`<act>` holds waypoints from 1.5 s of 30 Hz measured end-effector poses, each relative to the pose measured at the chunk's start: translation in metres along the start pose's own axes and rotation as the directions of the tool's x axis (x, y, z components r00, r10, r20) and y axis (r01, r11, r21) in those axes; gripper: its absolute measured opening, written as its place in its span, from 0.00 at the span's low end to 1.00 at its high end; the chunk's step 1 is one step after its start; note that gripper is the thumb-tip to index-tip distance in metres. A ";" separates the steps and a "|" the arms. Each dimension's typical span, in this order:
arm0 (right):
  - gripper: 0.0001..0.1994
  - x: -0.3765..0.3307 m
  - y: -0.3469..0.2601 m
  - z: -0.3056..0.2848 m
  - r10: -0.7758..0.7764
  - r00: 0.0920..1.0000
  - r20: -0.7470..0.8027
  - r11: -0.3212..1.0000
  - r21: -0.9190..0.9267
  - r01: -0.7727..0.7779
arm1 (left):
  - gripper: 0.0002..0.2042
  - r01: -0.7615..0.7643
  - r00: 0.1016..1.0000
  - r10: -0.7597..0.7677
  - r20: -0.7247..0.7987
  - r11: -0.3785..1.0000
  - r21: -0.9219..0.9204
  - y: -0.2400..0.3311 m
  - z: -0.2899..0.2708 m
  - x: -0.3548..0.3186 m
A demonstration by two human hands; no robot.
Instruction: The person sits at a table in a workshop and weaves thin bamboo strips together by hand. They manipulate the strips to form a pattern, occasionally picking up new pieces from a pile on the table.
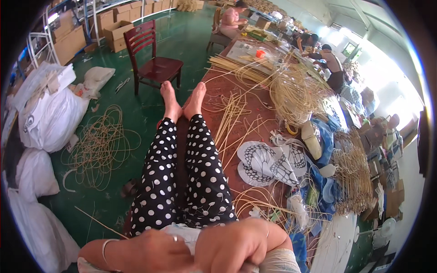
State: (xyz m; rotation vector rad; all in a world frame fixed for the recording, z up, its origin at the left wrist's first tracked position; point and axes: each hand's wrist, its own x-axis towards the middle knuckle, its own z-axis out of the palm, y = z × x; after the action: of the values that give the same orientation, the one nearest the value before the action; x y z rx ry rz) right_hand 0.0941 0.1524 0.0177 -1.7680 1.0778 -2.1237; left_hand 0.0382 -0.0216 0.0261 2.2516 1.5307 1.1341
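Note:
My left hand, with a ring and a wrist bangle, is closed low over my lap. Beside it, my right hand is curled shut with knuckles up, nearly meeting the left one. Whatever the fingers hold is hidden beneath them. A thin cane strip slants from the left and disappears behind my left hand; whether it is gripped there I cannot tell. My legs in dotted trousers stretch forward. To their right, printed butterfly-wing pieces lie on the reddish-brown table among loose cane strips.
A coil of cane and wire pieces lie along the right. Tangled cane spreads on the green floor near white sacks. Ahead stands a wooden chair. Several people, including a person in pink, sit farther along.

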 end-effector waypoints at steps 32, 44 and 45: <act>0.09 0.007 0.014 0.034 -0.192 0.681 -0.707 0.453 -0.680 -0.577 | 0.09 0.285 0.836 -0.111 -0.537 0.925 0.252 -0.012 0.001 -0.002; 0.14 -0.022 0.006 0.008 0.098 0.567 -0.818 0.783 -0.288 -0.551 | 0.02 0.280 0.842 -0.445 -0.305 0.844 -0.457 -0.016 -0.006 -0.005; 0.12 -0.024 0.011 0.005 0.088 0.624 -0.777 0.776 -0.339 -0.532 | 0.02 0.282 0.834 -0.448 -0.323 0.849 -0.448 -0.016 -0.005 -0.005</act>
State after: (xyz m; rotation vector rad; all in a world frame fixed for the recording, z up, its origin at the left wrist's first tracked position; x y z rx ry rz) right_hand 0.1015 0.1555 -0.0079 -0.6278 2.2007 -2.4506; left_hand 0.0227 -0.0198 0.0181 1.4290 1.6138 1.6814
